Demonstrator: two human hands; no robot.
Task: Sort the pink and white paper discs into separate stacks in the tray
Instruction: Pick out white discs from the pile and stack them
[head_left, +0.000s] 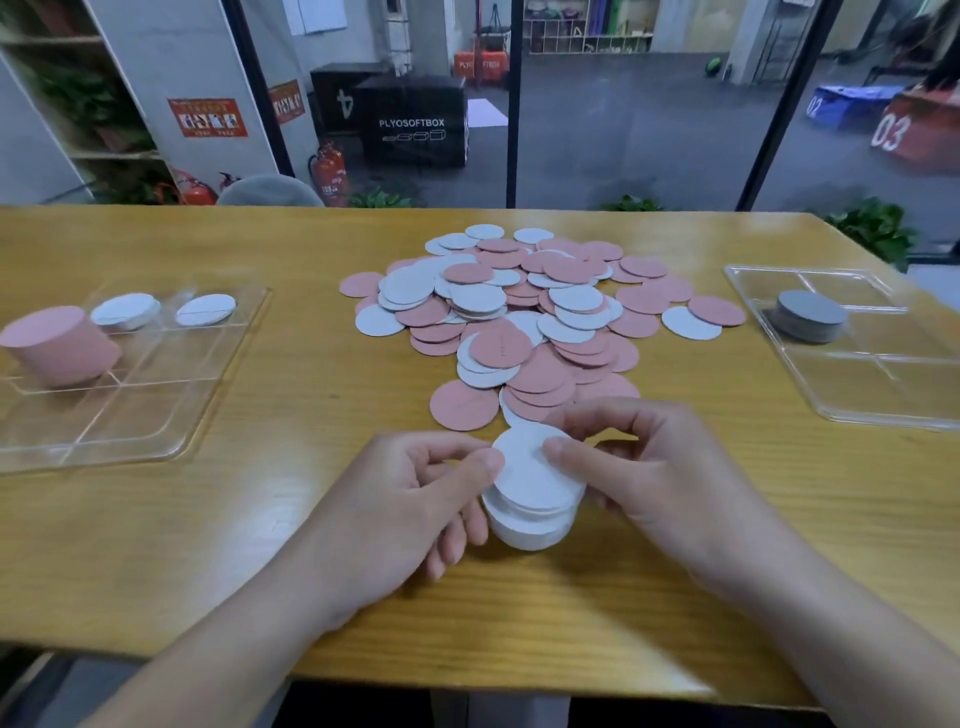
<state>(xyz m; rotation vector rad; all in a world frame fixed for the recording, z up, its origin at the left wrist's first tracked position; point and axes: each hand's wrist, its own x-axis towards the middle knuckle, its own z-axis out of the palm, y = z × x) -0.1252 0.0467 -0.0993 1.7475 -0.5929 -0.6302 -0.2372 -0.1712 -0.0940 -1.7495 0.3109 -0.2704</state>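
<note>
A loose heap of pink and white paper discs (535, 306) covers the middle of the wooden table. Just in front of it, a stack of white discs (532, 493) is held between both hands. My left hand (415, 509) grips the stack's left side, thumb on its top edge. My right hand (649, 467) grips the right side, fingers curled over the top disc. In the clear tray (130, 415) at the left stand a tall pink stack (60, 345) and two small white stacks (126, 310), (206, 309).
A second clear tray (883, 384) at the right holds a grey disc stack (810, 316). The table's front edge runs just below my forearms. Behind the table are glass panels, plants and a gym floor.
</note>
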